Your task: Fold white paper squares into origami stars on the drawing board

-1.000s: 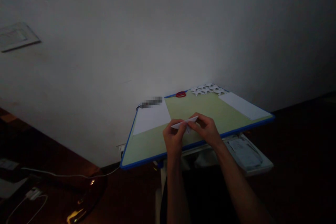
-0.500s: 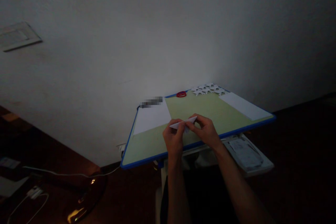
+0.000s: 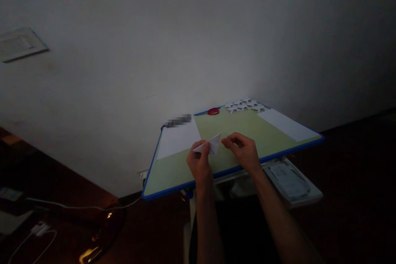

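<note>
My left hand (image 3: 199, 163) pinches a folded white paper (image 3: 214, 143) between thumb and fingers, above the front part of the green table (image 3: 229, 126). The paper has pointed corners, one rising toward the upper right; its left part is partly covered by my fingers. Just to the right of it is my right hand (image 3: 243, 151), apart from the paper. Its thumb and index finger are brought together, and nothing shows between them. Several small folded white paper pieces (image 3: 244, 105) lie grouped at the table's back right corner.
White sheets lie on the left (image 3: 177, 140) and right (image 3: 287, 125) of the table. Red-handled scissors (image 3: 213, 111) rest at the back edge, against the wall (image 3: 198, 41). A drawer (image 3: 292, 181) sticks out under the front right. A cable (image 3: 83, 206) runs at the left.
My right hand has let go of the folded paper and moved slightly right. My left hand has drawn it a little left, and the paper now looks tilted and more spread.
</note>
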Available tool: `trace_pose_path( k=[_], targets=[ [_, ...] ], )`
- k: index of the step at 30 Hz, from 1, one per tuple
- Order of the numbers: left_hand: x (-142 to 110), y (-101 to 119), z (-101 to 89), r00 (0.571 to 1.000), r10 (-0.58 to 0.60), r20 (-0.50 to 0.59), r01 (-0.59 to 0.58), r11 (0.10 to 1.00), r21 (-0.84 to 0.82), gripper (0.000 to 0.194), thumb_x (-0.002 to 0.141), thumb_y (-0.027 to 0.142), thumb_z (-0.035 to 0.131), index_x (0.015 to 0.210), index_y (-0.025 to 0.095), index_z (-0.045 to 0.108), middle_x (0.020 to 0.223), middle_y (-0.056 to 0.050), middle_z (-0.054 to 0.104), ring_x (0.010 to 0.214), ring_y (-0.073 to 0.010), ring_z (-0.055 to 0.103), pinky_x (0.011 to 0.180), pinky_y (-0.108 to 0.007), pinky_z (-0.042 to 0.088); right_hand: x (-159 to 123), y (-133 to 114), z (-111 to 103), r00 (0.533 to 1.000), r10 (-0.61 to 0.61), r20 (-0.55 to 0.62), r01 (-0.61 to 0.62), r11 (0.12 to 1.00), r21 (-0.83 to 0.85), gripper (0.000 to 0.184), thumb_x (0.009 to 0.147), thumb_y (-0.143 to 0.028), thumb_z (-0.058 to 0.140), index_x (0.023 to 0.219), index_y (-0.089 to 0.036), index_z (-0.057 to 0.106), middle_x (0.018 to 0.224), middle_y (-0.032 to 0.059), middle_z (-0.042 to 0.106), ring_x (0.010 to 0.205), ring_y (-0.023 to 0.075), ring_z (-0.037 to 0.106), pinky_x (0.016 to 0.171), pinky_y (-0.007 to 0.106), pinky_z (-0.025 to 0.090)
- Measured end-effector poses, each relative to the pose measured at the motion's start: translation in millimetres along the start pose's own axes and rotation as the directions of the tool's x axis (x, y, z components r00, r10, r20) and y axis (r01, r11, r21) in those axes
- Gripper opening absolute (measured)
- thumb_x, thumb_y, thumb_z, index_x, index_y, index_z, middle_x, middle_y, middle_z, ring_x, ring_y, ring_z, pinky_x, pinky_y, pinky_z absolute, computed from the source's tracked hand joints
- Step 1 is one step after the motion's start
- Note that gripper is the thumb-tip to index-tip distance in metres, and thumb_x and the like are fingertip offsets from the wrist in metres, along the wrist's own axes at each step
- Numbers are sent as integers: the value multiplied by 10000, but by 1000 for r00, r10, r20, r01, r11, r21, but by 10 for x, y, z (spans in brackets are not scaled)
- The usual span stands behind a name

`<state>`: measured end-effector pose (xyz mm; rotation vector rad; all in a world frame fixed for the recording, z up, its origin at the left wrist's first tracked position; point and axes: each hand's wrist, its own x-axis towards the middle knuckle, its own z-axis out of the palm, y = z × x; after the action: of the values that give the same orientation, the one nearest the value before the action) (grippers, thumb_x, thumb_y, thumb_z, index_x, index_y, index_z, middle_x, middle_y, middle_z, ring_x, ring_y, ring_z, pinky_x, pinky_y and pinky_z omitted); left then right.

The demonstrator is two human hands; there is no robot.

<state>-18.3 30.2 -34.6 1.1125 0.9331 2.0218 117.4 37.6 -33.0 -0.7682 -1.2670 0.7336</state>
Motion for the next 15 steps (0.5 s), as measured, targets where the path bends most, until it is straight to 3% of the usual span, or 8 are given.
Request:
trace_pose_path(
  k=[2,5,7,15],
  targets=[
    [11,-3,1,1000,-5,-13,4,1000,-26,266,741,382,819,822,145,729,733,0,650,676,-117,572,647,-219,451,-3,-20,-13,999,-32,22,32,999,22,236,838,-404,759,750,-202,673,737,6,645,718,168,582,701,294,459],
    [3,17,12,999,-14,39,15,999,-31,256,740,375,822,803,148,722,721,5,647,666,-112,569,640,-215,451,-14,-55,-15,984,-79,157,77,997,19,180,840,-368,760,917,-212,713,877,26,701,798,183,621,750,305,475],
    [-13,43,23,998,-14,69,14,1000,-11,242,749,369,818,802,154,719,714,8,645,656,-112,569,632,-214,453,-22,-59,-12,977,-97,188,99,995,-1,152,842,-352,759,889,-215,713,851,22,697,793,185,614,759,311,473],
    [-64,128,62,968,15,251,-28,998,48,174,765,327,817,785,179,728,756,-9,672,741,-144,621,709,-244,495,-10,-35,-48,993,-112,31,109,991,80,117,878,-355,723,880,-239,717,848,16,621,795,177,576,721,302,475]
  ],
)
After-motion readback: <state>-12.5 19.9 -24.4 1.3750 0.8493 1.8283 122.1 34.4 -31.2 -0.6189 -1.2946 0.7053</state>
